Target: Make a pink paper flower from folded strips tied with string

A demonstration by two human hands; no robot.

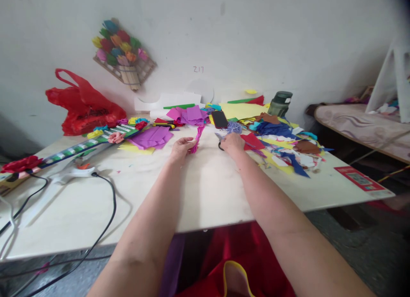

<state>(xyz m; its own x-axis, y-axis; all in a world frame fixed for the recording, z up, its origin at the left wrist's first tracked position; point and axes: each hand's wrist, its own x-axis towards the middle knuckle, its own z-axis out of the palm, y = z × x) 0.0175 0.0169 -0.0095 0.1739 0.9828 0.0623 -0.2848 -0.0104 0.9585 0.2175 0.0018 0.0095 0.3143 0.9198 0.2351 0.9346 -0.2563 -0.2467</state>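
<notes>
1. Smooth off-white flat table (211, 199): carried everything below but the wall piece; left end cut off by the frame.
2. Loose heap of torn blue, yellow, white and brown paper scraps (278, 129): flat, jagged pieces, right half of table; lower layers buried.
3. Shiny red plastic carrier bag (86, 107): crumpled, loop handle up, back left; contents hidden, dark print unreadable.
4. Multicoloured tulip-shaped bouquet (119, 45): on the wall, in a ribbed tan holder; flower material hard to tell.
5. Flat purple paper sheets (152, 138): overlapping, angular, left of the hands.
6. Left hand (182, 147): fingers pinched closed on the bundle in 9.
7. Right hand (233, 142): at the scissors in 10, back of hand hiding the fingers; couldn't tell how far closed, or whether it had hold of them.
8. Dark, glossy rectangular phone (219, 119): beyond the right hand.
9. Narrow magenta crinkled-paper bundle (198, 138): above the table, roughly upright, slightly tilted; lower part partly covered by fingers.
10. Black-handled metal scissors (221, 146): one loop and a blade showed, rest hidden.
</notes>
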